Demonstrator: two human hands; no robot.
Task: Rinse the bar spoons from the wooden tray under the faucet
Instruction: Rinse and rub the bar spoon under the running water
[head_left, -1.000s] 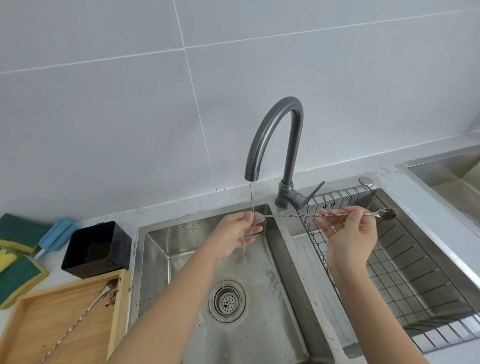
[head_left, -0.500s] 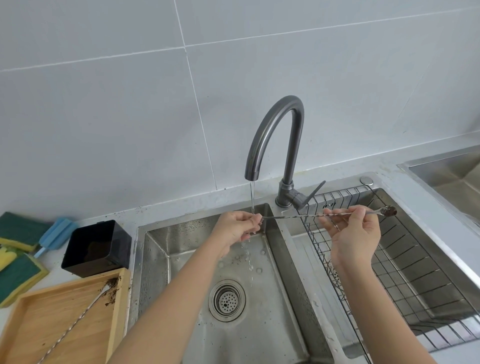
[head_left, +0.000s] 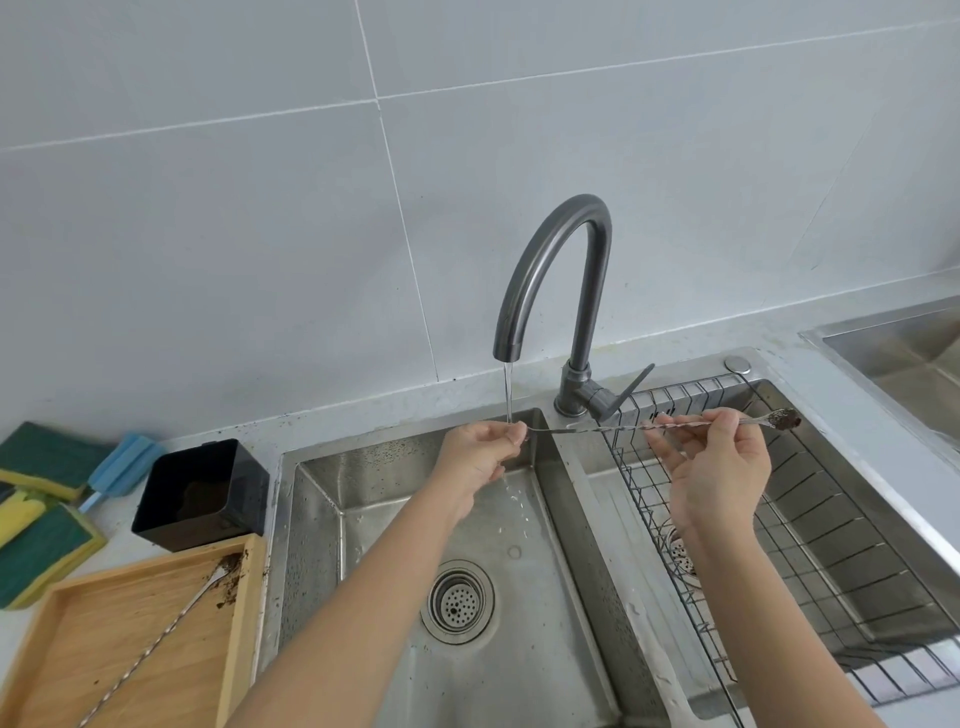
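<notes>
A long bar spoon (head_left: 623, 427) is held level between both hands, its long axis running left to right above the sink divider. The left hand (head_left: 480, 452) is closed around the spoon's left end, right under the thin stream of water (head_left: 508, 389) falling from the grey gooseneck faucet (head_left: 550, 270); that end is hidden by the fingers. The right hand (head_left: 719, 478) is loosely curled, with the twisted shaft pinched between thumb and fingertips. The bowl end (head_left: 784, 419), coated with dark brown residue, points right and projects past the right hand over the wire drying rack (head_left: 831, 545) set in the right basin. The left basin (head_left: 519, 649) is wet, with a round strainer drain (head_left: 457, 603) in its floor.

On the table to the left, a wooden tray (head_left: 244, 623) holds a second bar spoon (head_left: 156, 639), laid diagonally with its soiled bowl toward the tray's far right corner, where dark crumbs are scattered. Just behind the tray a black square container (head_left: 202, 493) stands open, its contents too dark to be told. Green and yellow sponges (head_left: 41, 540) and a blue scrubber (head_left: 117, 467) are seen further left.
</notes>
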